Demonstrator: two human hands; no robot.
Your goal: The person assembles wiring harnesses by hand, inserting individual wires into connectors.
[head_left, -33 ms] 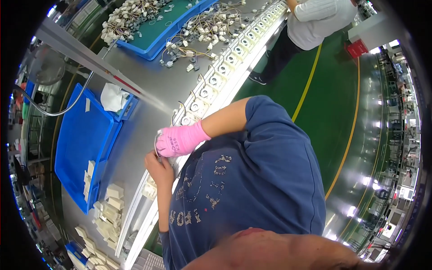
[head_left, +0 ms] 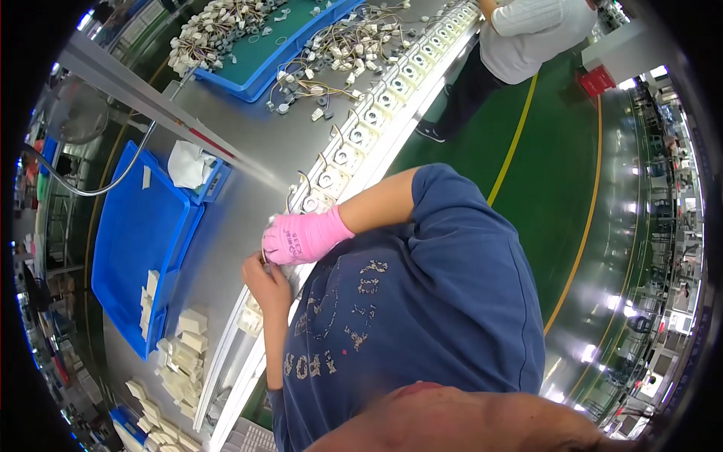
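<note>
My right hand [head_left: 290, 239], in a pink glove, is curled shut over the near side of a long rail. Right against it, my bare left hand [head_left: 265, 280] has its thumb and fingers bent together. A small pale piece shows between the two hands, mostly covered by the glove, and I cannot make out its kind. Beside the glove runs a row of square cream-coloured parts [head_left: 330, 179] with round centres and short wires, set along the white rail [head_left: 410, 124]. Below my left hand another cream part [head_left: 250, 318] sits on the rail.
A large blue bin [head_left: 139, 226] holds a few cream blocks. Loose cream blocks [head_left: 181, 361] lie below it. Wired connectors [head_left: 346, 49] are heaped by a blue tray [head_left: 248, 89]. A metal post [head_left: 151, 94] slants over the table. A person in white [head_left: 527, 38] stands farther along.
My gloved right hand has shifted very slightly to the right. My left hand stays close against it, and the things around look the same.
</note>
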